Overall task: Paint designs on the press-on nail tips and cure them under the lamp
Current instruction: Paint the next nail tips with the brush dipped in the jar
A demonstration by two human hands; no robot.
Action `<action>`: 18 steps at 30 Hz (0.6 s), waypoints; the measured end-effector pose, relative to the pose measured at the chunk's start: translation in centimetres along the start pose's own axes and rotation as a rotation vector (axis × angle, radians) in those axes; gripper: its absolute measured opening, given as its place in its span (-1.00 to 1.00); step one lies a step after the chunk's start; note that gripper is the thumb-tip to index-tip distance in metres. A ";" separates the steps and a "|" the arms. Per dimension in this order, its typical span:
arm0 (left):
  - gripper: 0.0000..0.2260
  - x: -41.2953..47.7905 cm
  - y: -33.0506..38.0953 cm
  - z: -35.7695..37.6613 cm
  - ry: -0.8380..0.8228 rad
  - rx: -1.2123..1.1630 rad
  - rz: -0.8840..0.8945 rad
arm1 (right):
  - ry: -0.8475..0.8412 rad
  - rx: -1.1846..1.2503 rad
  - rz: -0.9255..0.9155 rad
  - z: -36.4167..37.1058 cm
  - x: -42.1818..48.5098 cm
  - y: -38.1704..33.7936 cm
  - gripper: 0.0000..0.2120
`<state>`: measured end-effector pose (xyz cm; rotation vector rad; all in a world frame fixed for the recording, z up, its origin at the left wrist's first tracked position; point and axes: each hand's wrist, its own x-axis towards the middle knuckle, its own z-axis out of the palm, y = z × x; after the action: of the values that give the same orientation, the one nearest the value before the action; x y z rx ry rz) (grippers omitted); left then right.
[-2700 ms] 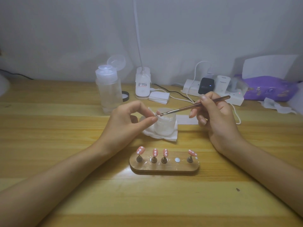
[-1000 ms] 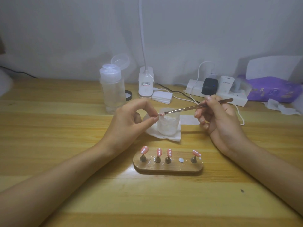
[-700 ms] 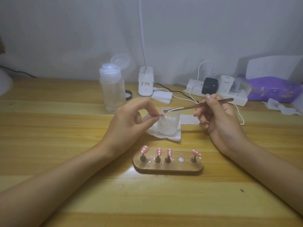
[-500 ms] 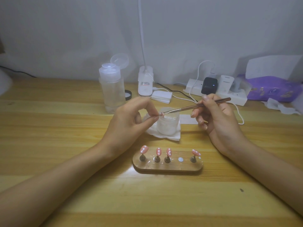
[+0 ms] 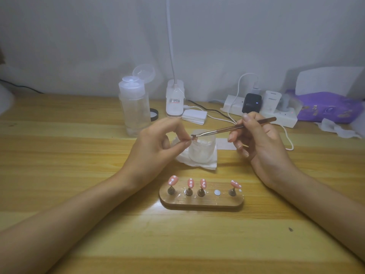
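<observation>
My left hand (image 5: 158,147) pinches a small pink nail tip (image 5: 194,137) between thumb and forefinger, above a frosted jar (image 5: 202,153) standing on a white tissue. My right hand (image 5: 260,143) grips a thin metal painting tool (image 5: 233,128) like a pen; its tip touches the held nail tip. In front of my hands lies a wooden stand (image 5: 201,200) with several pink, white-dotted nail tips (image 5: 190,182) on small pegs. One spot on the stand shows only a bare silver disc (image 5: 217,192).
A clear pump bottle (image 5: 135,107) with open lid stands at the back left. Beside it are a white clip lamp base (image 5: 174,100) with its neck rising out of view, a stack of white pads (image 5: 194,116), a power strip (image 5: 262,111) with chargers, and a purple tissue pack (image 5: 327,107).
Both hands stayed above the jar. The tool's tip lifted slightly off the nail tip, then came back against it. The stand has not moved.
</observation>
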<state>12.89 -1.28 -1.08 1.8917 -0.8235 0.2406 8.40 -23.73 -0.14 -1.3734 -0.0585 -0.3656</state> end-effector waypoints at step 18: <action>-0.86 0.0 0.0 0.1 0.003 -0.022 -0.030 | 0.028 -0.020 0.017 0.0 0.0 -0.1 -0.78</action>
<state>12.87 -1.33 -1.09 1.8818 -0.7917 0.2151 8.34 -23.76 -0.09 -1.3870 -0.0198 -0.3723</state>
